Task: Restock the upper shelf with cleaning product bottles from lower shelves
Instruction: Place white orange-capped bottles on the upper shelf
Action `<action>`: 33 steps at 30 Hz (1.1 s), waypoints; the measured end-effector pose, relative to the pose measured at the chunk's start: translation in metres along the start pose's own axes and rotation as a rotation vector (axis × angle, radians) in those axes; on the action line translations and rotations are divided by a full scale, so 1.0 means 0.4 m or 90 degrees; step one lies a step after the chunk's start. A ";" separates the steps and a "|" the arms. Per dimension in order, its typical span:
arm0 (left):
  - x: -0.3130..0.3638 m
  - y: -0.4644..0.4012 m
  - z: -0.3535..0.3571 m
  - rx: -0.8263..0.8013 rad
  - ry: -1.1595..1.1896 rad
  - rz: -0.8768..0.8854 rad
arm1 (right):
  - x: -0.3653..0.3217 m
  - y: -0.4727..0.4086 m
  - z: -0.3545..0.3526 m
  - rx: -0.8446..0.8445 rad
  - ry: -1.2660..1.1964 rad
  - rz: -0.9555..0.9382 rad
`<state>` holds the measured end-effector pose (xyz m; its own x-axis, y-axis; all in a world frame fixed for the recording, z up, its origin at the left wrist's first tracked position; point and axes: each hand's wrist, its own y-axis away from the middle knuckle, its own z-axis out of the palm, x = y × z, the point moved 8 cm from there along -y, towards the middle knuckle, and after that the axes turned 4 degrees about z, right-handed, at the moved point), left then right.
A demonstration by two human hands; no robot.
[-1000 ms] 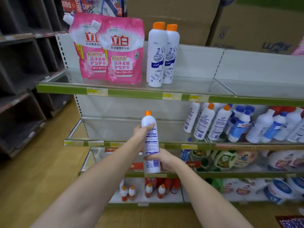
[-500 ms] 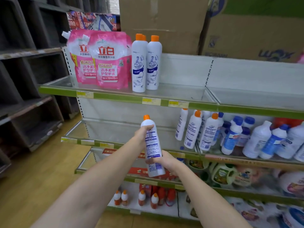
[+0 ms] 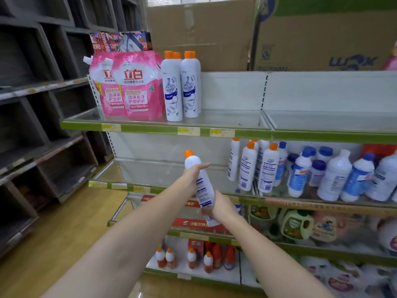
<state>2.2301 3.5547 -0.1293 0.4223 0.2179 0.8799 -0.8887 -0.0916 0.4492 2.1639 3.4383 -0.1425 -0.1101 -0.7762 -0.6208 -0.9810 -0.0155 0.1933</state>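
Right now I have a tall white plastic bottle with an orange cap (image 3: 198, 179) between both hands, tilted with its cap leaning left, out in front of the bare stretch of the second shelf. My left hand (image 3: 194, 171) wraps the shoulder just under the cap; my right hand (image 3: 221, 206) curls round the base from below. It is well under the green-edged glass upper shelf (image 3: 150, 127), where it has to go.

Up there the row of matching white orange-capped bottles (image 3: 180, 87) stands tight against the pink detergent refill pouches (image 3: 133, 87), with open glass to their right. I reckon the lift is the risky part: the bottle is slim and smooth, so if I let go with one hand too early it could slip through the other. Coming up too close, the cap could catch the shelf's front lip. Setting it down tilted, or nudging the standing row, could topple them like skittles, since tall narrow bottles tip easily. I should aim for the free space to the right and land it upright.
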 end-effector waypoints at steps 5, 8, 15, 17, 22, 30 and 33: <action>0.038 -0.003 -0.032 0.114 0.047 0.085 | -0.074 0.037 -0.014 0.118 0.238 -0.040; 0.089 0.045 -0.038 0.129 0.019 0.155 | -0.089 0.040 -0.007 0.101 0.185 -0.053; 0.156 0.097 -0.004 0.015 0.064 0.188 | -0.059 -0.004 -0.007 -0.048 -0.147 -0.030; 0.172 0.106 0.007 -0.037 0.072 0.199 | -0.055 -0.011 -0.018 -0.086 -0.235 -0.054; 0.182 0.122 0.034 -0.126 0.027 0.200 | -0.042 0.010 -0.029 -0.163 -0.287 -0.077; 0.192 0.114 0.054 -0.161 -0.008 0.207 | -0.030 -0.005 -0.032 -0.134 -0.312 -0.067; 0.200 0.107 0.060 -0.161 -0.002 0.213 | -0.038 -0.010 -0.046 -0.136 -0.307 -0.083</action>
<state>2.2300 3.5451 -0.0360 0.1034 0.2130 0.9716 -0.9925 0.0855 0.0869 2.1725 3.4385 -0.1197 -0.0998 -0.3835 -0.9181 -0.9424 -0.2596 0.2109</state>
